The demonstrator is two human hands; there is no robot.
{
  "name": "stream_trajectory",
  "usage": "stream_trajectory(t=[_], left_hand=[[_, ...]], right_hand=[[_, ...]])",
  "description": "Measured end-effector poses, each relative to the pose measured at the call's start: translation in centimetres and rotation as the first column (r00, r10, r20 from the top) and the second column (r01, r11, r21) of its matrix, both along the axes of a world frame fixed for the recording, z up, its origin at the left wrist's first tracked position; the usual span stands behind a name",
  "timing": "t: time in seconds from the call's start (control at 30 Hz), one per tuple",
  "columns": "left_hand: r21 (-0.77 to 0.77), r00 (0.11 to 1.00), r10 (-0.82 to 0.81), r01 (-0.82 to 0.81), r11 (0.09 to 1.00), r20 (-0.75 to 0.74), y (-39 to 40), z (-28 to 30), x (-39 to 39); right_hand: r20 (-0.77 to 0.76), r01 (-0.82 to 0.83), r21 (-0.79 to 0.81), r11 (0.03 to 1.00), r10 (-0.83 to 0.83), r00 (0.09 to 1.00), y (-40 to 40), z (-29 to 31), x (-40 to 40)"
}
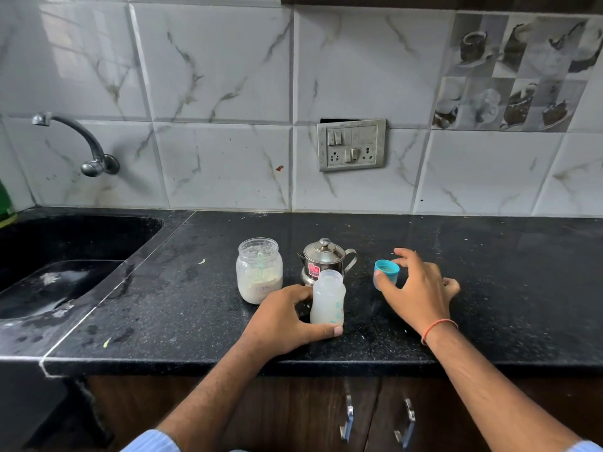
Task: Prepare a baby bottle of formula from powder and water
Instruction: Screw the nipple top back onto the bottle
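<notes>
An open baby bottle point(328, 296) with milky liquid stands upright on the black counter point(489, 288). My left hand point(287, 318) holds it low down, thumb across the front and fingers behind. Right of it is the bottle's teal cap with a clear cover point(386, 274). My right hand point(417, 288) curls around it, thumb on its near side and fingers spread over the top. Behind the bottle stand a small steel kettle point(326, 259) with its lid on and an open glass jar of powder point(259, 272) with a scoop inside.
A black sink point(65, 256) lies at the left under a wall tap point(81, 141). A switch and socket plate point(351, 145) is on the tiled wall. Cupboard handles point(349, 419) sit below the counter edge. A green object point(6, 203) stands at the far left.
</notes>
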State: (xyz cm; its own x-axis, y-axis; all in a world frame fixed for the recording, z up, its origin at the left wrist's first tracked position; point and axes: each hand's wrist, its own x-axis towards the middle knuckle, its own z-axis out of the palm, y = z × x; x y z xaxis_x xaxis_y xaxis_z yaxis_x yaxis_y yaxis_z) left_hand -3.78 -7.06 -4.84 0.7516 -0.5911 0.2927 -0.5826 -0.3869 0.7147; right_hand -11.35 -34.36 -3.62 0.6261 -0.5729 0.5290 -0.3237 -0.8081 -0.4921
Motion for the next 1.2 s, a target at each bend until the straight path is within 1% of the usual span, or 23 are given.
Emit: stream_trajectory(t=[0.13,0.2,0.53,0.67,0.77,0.87,1.0,1.07,1.13,1.2], left_hand=[[-0.006,1.0,-0.015,0.015,1.0,0.015,0.1,-0.1,-0.1],[-0.008,1.0,-0.02,0.02,1.0,0.02,0.1,-0.2,0.0],[-0.005,1.0,-0.024,0.024,1.0,0.01,0.1,-0.3,0.1],[-0.015,1.0,-0.018,0.018,1.0,0.01,0.0,-0.4,0.2],[-0.021,1.0,-0.018,0.018,1.0,0.003,0.0,-0.5,0.3],[-0.018,1.0,-0.02,0.02,1.0,0.009,0.0,-0.4,0.2],[-0.002,1.0,-0.021,0.021,1.0,0.009,0.0,-0.2,0.0],[-0.01,1.0,-0.018,0.018,1.0,0.003,0.0,-0.3,0.0],[-0.007,1.0,-0.01,0.01,1.0,0.006,-0.1,-0.2,0.1],[0.004,1.0,-0.006,0.006,1.0,0.022,-0.1,-0.2,0.0]], right_hand=[[0.052,-0.063,0.129,0.99,0.057,0.997,-0.7,-0.2,0.0],[0.074,-0.082,0.163,0.983,0.07,0.995,-0.9,-0.1,-0.1],[0.143,-0.175,0.172,0.969,0.152,0.978,-0.3,0.5,-0.6],[0.248,-0.25,0.175,0.952,0.203,0.947,-0.4,0.3,-0.7],[0.354,-0.383,0.211,0.899,0.295,0.887,-0.5,0.3,-0.9],[0.418,-0.481,0.159,0.862,0.383,0.824,0.1,0.9,-1.3],[0.465,-0.502,0.031,0.865,0.432,0.773,1.2,1.2,-2.0],[0.454,-0.521,-0.04,0.853,0.48,0.751,1.8,1.3,-2.6],[0.411,-0.56,-0.102,0.822,0.547,0.729,2.4,1.8,-3.2],[0.344,-0.618,-0.117,0.778,0.615,0.71,3.2,3.0,-3.9]])
